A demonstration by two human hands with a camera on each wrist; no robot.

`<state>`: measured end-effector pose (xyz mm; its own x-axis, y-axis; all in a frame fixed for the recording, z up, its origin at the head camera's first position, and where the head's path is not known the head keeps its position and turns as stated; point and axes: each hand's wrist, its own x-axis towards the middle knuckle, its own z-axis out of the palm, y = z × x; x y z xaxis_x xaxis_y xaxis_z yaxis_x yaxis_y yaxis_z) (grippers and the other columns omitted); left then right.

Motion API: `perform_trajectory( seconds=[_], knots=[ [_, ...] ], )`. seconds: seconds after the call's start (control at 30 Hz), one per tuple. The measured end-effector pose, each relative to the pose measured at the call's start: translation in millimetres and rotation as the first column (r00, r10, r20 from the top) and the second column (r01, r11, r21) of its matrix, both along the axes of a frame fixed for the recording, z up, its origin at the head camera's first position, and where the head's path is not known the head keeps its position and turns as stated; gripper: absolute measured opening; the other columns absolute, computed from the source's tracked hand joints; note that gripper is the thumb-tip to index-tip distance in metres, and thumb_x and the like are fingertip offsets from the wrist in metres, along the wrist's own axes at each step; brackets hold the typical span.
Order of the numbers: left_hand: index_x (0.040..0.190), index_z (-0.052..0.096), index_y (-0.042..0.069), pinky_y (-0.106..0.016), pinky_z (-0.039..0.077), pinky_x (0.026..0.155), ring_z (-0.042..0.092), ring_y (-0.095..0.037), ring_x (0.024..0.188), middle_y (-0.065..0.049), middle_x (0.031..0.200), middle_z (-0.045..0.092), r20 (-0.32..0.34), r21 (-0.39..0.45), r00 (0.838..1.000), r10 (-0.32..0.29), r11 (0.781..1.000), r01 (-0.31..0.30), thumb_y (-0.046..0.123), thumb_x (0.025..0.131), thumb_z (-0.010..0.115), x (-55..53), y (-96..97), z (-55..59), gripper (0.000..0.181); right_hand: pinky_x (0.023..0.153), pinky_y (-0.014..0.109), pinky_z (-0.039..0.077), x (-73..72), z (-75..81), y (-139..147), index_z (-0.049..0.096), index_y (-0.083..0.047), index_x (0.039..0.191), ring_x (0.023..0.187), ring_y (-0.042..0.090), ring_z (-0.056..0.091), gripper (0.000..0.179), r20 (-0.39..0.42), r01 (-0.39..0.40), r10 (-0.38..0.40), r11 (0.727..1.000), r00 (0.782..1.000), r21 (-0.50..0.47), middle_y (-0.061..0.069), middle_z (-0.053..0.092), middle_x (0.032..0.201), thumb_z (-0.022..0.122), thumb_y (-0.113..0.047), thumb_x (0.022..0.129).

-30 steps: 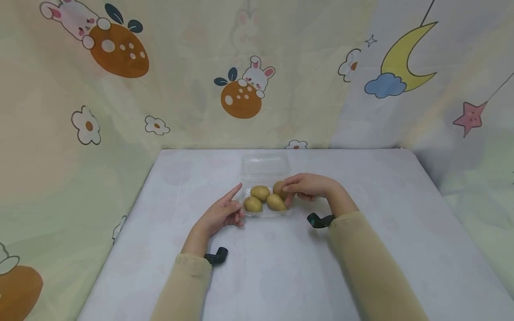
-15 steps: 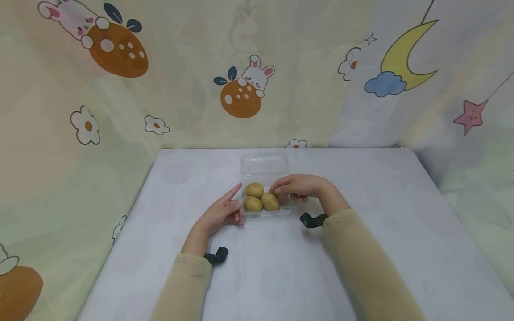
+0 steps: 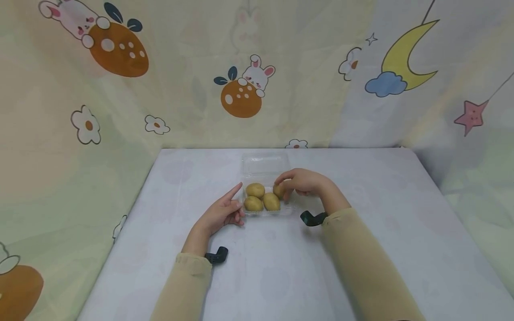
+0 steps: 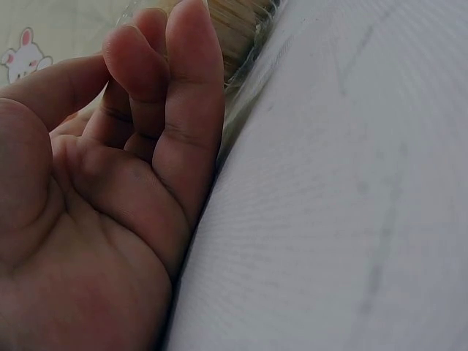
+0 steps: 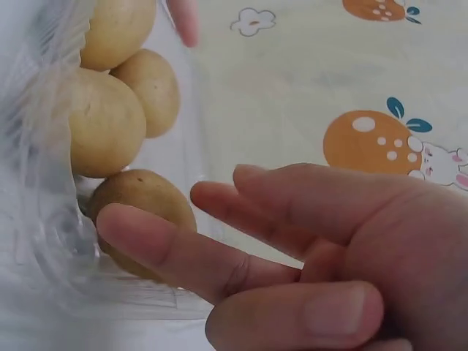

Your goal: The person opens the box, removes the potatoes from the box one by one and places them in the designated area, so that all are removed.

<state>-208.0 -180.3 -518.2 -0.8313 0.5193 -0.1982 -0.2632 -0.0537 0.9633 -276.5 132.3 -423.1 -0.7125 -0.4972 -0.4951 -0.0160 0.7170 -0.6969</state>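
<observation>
Several yellow-brown potatoes (image 3: 271, 202) lie in the base of a clear plastic clamshell box (image 3: 265, 214), its lid (image 3: 265, 165) folded back. My left hand (image 3: 221, 214) holds the box's near left edge with thumb and curled fingers, index straight along the side. In the left wrist view, the fingers (image 4: 191, 95) hide the exact contact. My right hand (image 3: 303, 182) is over the box's right side, beside the rear right potato (image 5: 142, 201). The right wrist view shows its fingers spread and fairly straight in front of that potato, not wrapped round it.
A white cloth covers the table (image 3: 257, 276). Behind it and along the sides hang pale curtains (image 3: 180, 67) with cartoon prints. Each wrist carries a small black camera (image 3: 217, 255).
The right hand slid the right-hand potatoes leftward, then drew back slightly up and right, uncovering the rear right one. Potatoes now sit closer together. The left hand has stayed put.
</observation>
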Motion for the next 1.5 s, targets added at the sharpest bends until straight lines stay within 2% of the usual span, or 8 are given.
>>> perform_trajectory(
  seconds=[0.33, 0.63, 0.73, 0.87, 1.0, 1.2, 1.37, 1.5],
  knots=[
    [0.158, 0.016, 0.038, -0.045, 0.060, 0.077, 0.059, -0.015, 0.066, -0.006, 0.083, 0.065, -0.007, 0.001, 1.000, -0.007, 1.000, 0.007, 0.020, 0.101, 0.055, -0.6, -0.4, -0.7, 0.071, 0.044, 0.025, 0.031, 0.2, 2.5, -8.5, 0.061, -0.025, 0.133, 0.043, 0.013, 0.035, 0.037, -0.048, -0.011, 0.016, 0.996, 0.999, 0.091, 0.006, 0.076, 0.094, 0.050, -0.026, 0.097],
    [0.158, 0.015, 0.037, -0.044, 0.060, 0.077, 0.059, -0.015, 0.065, -0.006, 0.083, 0.064, -0.018, -0.003, 1.000, -0.009, 1.000, 0.009, 0.020, 0.101, 0.055, -0.5, -0.7, -0.7, 0.071, 0.048, 0.027, 0.034, -4.9, -6.5, -15.5, 0.059, -0.019, 0.136, 0.047, 0.016, 0.037, 0.041, -0.025, 0.024, -0.029, 0.985, 0.999, -0.170, 0.005, 0.075, 0.104, 0.057, -0.030, 0.097],
    [0.158, 0.015, 0.036, -0.044, 0.060, 0.077, 0.058, -0.014, 0.065, -0.006, 0.083, 0.064, -0.012, 0.000, 1.000, -0.011, 1.000, 0.011, 0.021, 0.101, 0.056, 0.1, -0.3, -0.5, 0.072, 0.048, 0.027, 0.035, -5.9, -12.1, -19.3, 0.060, -0.021, 0.135, 0.048, 0.015, 0.037, 0.040, 0.001, 0.036, -0.036, 0.979, 0.999, -0.198, 0.003, 0.070, 0.087, 0.061, -0.031, 0.096],
    [0.159, 0.014, 0.036, -0.043, 0.061, 0.077, 0.059, -0.014, 0.065, -0.006, 0.082, 0.064, -0.011, 0.003, 1.000, -0.012, 1.000, 0.012, 0.019, 0.101, 0.055, 0.6, -0.2, 0.8, 0.073, 0.048, 0.025, 0.036, -6.5, -15.7, -25.7, 0.060, -0.028, 0.134, 0.048, 0.014, 0.037, 0.042, 0.086, 0.052, -0.037, 0.984, 0.996, -0.173, 0.003, 0.047, 0.062, 0.066, -0.034, 0.094],
    [0.159, 0.012, 0.034, -0.044, 0.061, 0.077, 0.059, -0.014, 0.065, -0.006, 0.082, 0.064, -0.021, -0.002, 1.000, -0.013, 1.000, 0.013, 0.018, 0.102, 0.054, 0.8, -0.5, 2.4, 0.073, 0.048, 0.025, 0.038, -8.5, -13.6, -32.0, 0.057, -0.031, 0.138, 0.048, 0.013, 0.039, 0.045, 0.140, 0.030, -0.009, 0.987, 0.990, -0.155, 0.002, 0.047, 0.063, 0.065, -0.036, 0.094],
    [0.159, 0.013, 0.035, -0.045, 0.060, 0.077, 0.057, -0.015, 0.065, -0.006, 0.081, 0.064, -0.002, -0.014, 1.000, -0.004, 1.000, 0.004, 0.017, 0.102, 0.054, 1.2, 0.3, 4.6, 0.072, 0.049, 0.022, 0.040, -14.6, -8.1, -39.4, 0.052, -0.029, 0.142, 0.050, 0.011, 0.042, 0.047, 0.223, 0.008, 0.024, 0.990, 0.975, -0.144, 0.008, 0.063, 0.093, 0.061, -0.032, 0.097],
    [0.159, 0.014, 0.035, -0.046, 0.060, 0.078, 0.057, -0.016, 0.065, -0.006, 0.081, 0.064, 0.001, -0.017, 1.000, 0.002, 1.000, -0.002, 0.019, 0.101, 0.056, 1.1, 0.2, 4.0, 0.073, 0.048, 0.022, 0.039, -16.4, -4.5, -49.1, 0.053, -0.028, 0.142, 0.047, 0.010, 0.042, 0.047, 0.228, 0.006, 0.014, 0.996, 0.974, -0.084, 0.005, 0.052, 0.072, 0.060, -0.026, 0.095],
    [0.159, 0.015, 0.036, -0.046, 0.060, 0.078, 0.057, -0.016, 0.065, -0.005, 0.081, 0.064, 0.000, -0.018, 1.000, 0.002, 1.000, -0.002, 0.019, 0.101, 0.056, 0.8, 0.6, 2.9, 0.072, 0.049, 0.021, 0.040, -15.9, -6.4, -57.1, 0.053, -0.032, 0.141, 0.047, 0.008, 0.045, 0.050, 0.212, 0.011, -0.004, 0.999, 0.977, -0.035, 0.002, 0.051, 0.071, 0.060, -0.023, 0.092]
  ],
)
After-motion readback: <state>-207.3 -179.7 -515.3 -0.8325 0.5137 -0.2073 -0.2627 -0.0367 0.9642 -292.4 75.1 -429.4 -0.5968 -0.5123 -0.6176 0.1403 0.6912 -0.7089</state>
